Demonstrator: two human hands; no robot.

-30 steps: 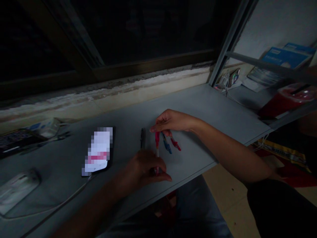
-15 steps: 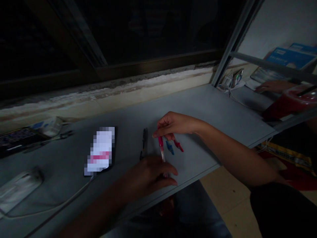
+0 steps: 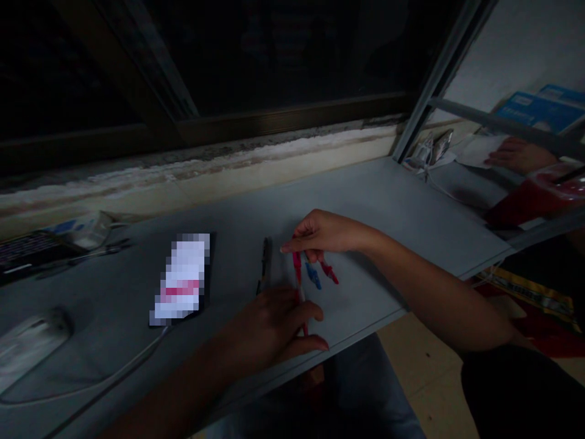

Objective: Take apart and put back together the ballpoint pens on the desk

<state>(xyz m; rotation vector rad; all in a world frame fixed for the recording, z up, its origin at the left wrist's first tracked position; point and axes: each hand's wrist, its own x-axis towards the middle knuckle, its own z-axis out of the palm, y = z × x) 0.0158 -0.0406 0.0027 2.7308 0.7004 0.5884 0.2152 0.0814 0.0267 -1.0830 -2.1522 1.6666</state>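
Note:
A pink-red pen (image 3: 297,267) lies lengthwise on the grey desk (image 3: 365,195). My right hand (image 3: 312,235) pinches its far end between thumb and fingers. Over the pen's near part is my left hand (image 3: 286,323), its thumb and forefinger apart. Whether its other fingers touch the pen is hidden. Just right of the pen, partly under my right hand, are a blue pen (image 3: 313,275) and a red pen (image 3: 329,272). To the left a black pen (image 3: 265,256) lies with its near end beside my left hand.
A lit phone (image 3: 183,277) with a white cable lies left, near a white device (image 3: 34,341) and a dark keyboard-like object (image 3: 27,253). Beyond a metal frame (image 3: 411,131) at right are another person's hand (image 3: 521,155), a red cup (image 3: 534,195) and blue boxes (image 3: 539,110).
My hands have hardly moved. The other person's hand at the right now rests on something white, with its fingers more visible. The view has shifted slightly.

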